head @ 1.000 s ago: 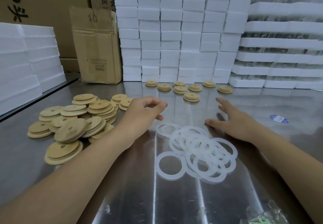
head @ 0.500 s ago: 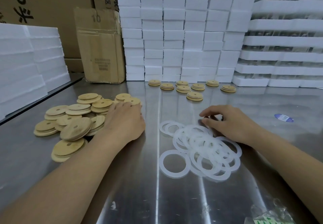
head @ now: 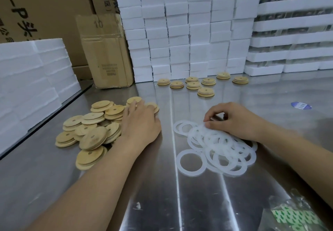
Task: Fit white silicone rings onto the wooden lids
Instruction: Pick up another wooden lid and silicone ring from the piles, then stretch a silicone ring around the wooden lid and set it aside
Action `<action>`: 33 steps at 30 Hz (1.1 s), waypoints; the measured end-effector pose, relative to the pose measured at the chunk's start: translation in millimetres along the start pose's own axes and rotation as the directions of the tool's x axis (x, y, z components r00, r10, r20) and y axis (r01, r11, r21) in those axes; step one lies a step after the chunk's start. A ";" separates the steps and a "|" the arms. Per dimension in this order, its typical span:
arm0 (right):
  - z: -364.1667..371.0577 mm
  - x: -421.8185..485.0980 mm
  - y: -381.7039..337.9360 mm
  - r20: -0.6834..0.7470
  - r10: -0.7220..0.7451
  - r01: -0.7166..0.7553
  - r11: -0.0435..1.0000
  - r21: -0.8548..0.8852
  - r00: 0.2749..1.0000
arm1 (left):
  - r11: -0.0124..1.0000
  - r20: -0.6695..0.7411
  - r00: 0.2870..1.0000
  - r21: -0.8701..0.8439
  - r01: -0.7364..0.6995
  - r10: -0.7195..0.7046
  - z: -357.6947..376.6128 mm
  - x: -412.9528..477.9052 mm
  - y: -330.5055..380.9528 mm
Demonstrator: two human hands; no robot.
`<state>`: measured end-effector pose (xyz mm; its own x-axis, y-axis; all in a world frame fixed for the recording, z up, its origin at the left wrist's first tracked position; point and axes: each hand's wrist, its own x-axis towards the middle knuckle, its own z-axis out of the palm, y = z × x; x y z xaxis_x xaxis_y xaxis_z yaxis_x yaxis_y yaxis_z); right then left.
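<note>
A loose pile of round wooden lids (head: pixel 93 122), each with a small hole, lies at the left of the steel table (head: pixel 158 198). My left hand (head: pixel 140 124) rests on the pile's right edge, its fingers curled over a lid there. A heap of white silicone rings (head: pixel 221 148) lies right of centre, with one ring (head: pixel 191 162) apart at its front left. My right hand (head: pixel 236 119) sits at the heap's far edge and pinches a ring between thumb and fingertips. Several lids with rings around them (head: pixel 193 85) stand at the back.
White foam blocks (head: pixel 180 32) are stacked along the back and foam slabs (head: pixel 32 79) at the left. A cardboard box (head: pixel 106 54) stands behind the lid pile. A blue sticker (head: pixel 301 105) lies at the right; a plastic bag (head: pixel 295 214) lies at the front right corner.
My left hand dropped from mid-air onto the lid pile and closed over a lid. My right hand went from flat on the table to curled, pinching a ring at the heap's far edge.
</note>
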<state>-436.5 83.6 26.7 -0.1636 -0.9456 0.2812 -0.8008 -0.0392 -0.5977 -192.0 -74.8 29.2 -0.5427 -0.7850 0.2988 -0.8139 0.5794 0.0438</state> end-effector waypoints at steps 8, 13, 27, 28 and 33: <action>-2.1 -1.9 -10.4 -0.131 0.051 -0.046 0.998 0.041 0.990 | 0.998 -0.027 1.000 -0.063 -0.012 0.010 -11.3 -3.0 4.2; -4.0 -2.9 -24.3 -0.249 0.050 -0.032 0.997 0.077 0.967 | 0.966 0.003 1.000 -0.259 -0.012 0.013 -15.9 -2.7 12.8; 5.5 -4.4 -48.9 -0.297 -0.088 0.120 0.989 0.090 0.951 | 0.608 -0.057 0.998 -0.793 -0.037 -0.014 -12.8 -13.8 46.7; 5.3 -4.3 -49.1 -0.303 -0.095 0.127 0.988 0.088 0.948 | 0.560 -0.064 0.998 -0.827 -0.043 -0.018 -13.0 -15.3 49.0; 5.9 -2.7 -50.8 -0.344 -0.104 0.149 0.983 0.109 0.933 | 0.429 -0.158 0.986 -0.895 -0.119 -0.056 -17.1 -18.9 57.6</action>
<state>-392.0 86.2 52.0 -0.2678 -0.7675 0.5825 -0.7485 -0.2150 -0.6273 -225.1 -22.9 42.4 -0.4563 -0.7716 0.4431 -0.0988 0.5389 0.8366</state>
